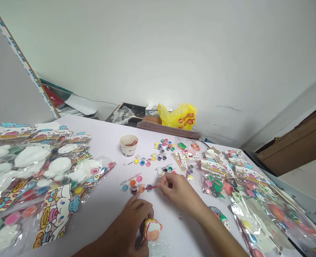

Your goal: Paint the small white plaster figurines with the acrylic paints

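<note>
My right hand (174, 187) pinches a thin red paintbrush (151, 187), whose tip reaches into an orange paint pot (142, 189). My left hand (138, 217) holds a small painted figure (152, 229) with yellow, pink and peach areas and a white patch. The left index finger points toward a dark brown pot (133, 190) in the same cluster. Blue, orange and pink pots stand around it. A white paper cup (128, 145) with a reddish stick inside is behind the pots.
Bagged white plaster figures (59, 167) and cartoon cards (56, 214) cover the left side. More bagged kits (254, 214) lie at the right. Further paint pots (164, 144) stand behind my hands. A yellow plastic bag (179, 116) is at the table's back edge.
</note>
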`<state>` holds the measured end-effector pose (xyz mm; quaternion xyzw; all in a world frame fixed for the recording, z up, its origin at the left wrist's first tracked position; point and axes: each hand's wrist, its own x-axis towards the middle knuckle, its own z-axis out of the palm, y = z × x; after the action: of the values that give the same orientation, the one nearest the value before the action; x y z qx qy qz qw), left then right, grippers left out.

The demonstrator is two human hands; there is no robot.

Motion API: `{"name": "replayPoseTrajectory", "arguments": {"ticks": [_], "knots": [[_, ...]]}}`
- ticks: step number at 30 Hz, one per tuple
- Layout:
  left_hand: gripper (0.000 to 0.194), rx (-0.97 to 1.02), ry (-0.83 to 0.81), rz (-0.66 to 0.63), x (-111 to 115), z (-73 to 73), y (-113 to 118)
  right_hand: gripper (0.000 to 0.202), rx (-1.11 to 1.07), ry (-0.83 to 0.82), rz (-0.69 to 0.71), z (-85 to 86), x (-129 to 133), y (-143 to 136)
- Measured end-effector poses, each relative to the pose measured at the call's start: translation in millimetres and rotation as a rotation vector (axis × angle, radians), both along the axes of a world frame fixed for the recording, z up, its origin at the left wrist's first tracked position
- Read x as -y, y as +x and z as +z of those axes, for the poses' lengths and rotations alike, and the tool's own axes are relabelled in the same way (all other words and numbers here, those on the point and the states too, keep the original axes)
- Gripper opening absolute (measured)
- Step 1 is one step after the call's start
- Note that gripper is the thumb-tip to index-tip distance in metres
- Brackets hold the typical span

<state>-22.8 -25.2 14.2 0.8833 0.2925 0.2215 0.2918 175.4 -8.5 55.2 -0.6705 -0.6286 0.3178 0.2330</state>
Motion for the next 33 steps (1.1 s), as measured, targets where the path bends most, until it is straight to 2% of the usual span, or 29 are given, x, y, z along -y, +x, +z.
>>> {"name": "replayPoseTrajectory", "arguments": {"ticks": [11, 22, 29, 33], "knots": [[0.039, -0.024, -0.042, -0.023, -1, -3.0, 0, 0.015, -0.024, 0.09, -0.006, 5.2, 9, -16], [0.041, 0.019, -0.042, -0.014, 3, -3.2, 0, 0.014, 0.021, 0.097, -0.011, 6.1, 9, -14], [0.035, -0.02, -0.196, 0.017, 1, -1.9, -2, 0.016, -0.117, 0.125, -0.014, 19.5, 18, 3], [0.028, -0.009, -0.318, 0.048, -2, 1.2, -2, 0.027, -0.289, 0.144, -0.081, 12.8, 42, 20]]}}
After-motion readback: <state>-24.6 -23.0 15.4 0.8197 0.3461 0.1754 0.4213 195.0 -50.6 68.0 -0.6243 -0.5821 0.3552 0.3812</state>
